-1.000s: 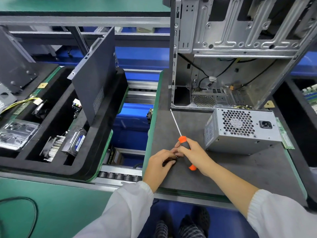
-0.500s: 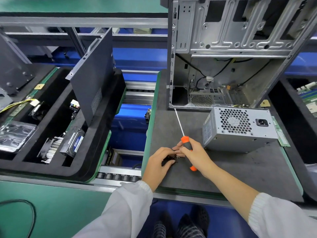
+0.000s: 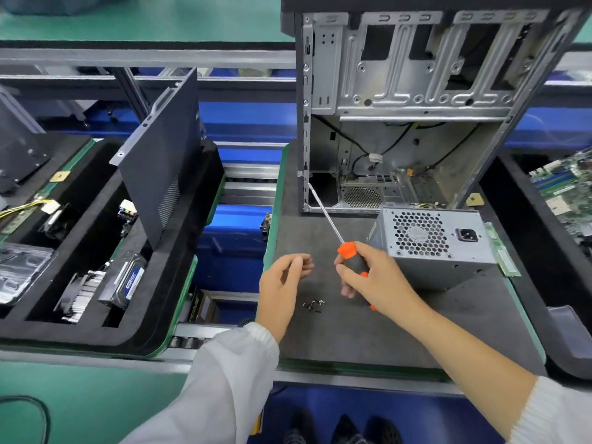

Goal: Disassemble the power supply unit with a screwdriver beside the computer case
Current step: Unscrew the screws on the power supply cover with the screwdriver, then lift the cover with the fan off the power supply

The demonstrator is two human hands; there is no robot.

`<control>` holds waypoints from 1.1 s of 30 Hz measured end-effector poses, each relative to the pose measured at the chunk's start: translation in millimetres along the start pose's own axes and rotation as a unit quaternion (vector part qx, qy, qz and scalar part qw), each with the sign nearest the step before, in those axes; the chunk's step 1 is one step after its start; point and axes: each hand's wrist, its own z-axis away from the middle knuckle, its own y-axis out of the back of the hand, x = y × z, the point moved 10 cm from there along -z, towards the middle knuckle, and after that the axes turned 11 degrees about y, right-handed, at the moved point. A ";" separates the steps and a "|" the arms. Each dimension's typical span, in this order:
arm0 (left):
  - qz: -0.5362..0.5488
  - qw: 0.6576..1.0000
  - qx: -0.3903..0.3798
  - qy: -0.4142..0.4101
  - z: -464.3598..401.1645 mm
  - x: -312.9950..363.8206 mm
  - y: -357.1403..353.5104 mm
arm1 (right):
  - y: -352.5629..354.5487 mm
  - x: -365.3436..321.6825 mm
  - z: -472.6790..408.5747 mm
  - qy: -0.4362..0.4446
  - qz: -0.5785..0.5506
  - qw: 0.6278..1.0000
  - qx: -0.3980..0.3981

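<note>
The grey power supply unit (image 3: 432,248) lies on the dark mat (image 3: 368,331), fan grille and socket facing me, just in front of the open computer case (image 3: 403,100). My right hand (image 3: 374,277) grips the orange-and-black handle of a screwdriver (image 3: 347,251); its long shaft points up-left toward the case's bottom corner. My left hand (image 3: 282,280) hovers to the left with loosely curled fingers and nothing in it. Several small screws (image 3: 313,305) lie on the mat between my hands.
A black foam tray (image 3: 96,283) at left holds a leaning dark side panel (image 3: 160,161), a hard drive (image 3: 126,282) and a heatsink (image 3: 78,294). A circuit board (image 3: 567,187) sits in a tray at far right. A green memory stick (image 3: 501,251) lies right of the unit.
My left hand has lifted away from the screwdriver handle, leaving the small screws lying on the mat. My right hand has raised the screwdriver slightly.
</note>
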 end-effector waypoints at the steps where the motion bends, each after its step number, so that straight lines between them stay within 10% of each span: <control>1: 0.023 1.000 -0.020 0.000 -4.3 14.8 -11.3 | 16.8 -11.3 -2.3 0.011 0.026 1.000 -0.002; 14: -0.247 0.953 -0.141 0.108 -27.3 63.7 -155.2 | 197.0 18.0 -14.2 -0.058 0.245 0.965 0.075; 21: -0.112 0.917 -0.207 0.323 -22.7 28.5 -167.9 | 214.4 85.4 12.0 -0.229 0.106 0.966 0.065; 33: -0.106 0.963 -0.205 0.141 13.6 33.7 -162.3 | 209.8 63.8 38.1 -0.095 0.113 0.985 0.093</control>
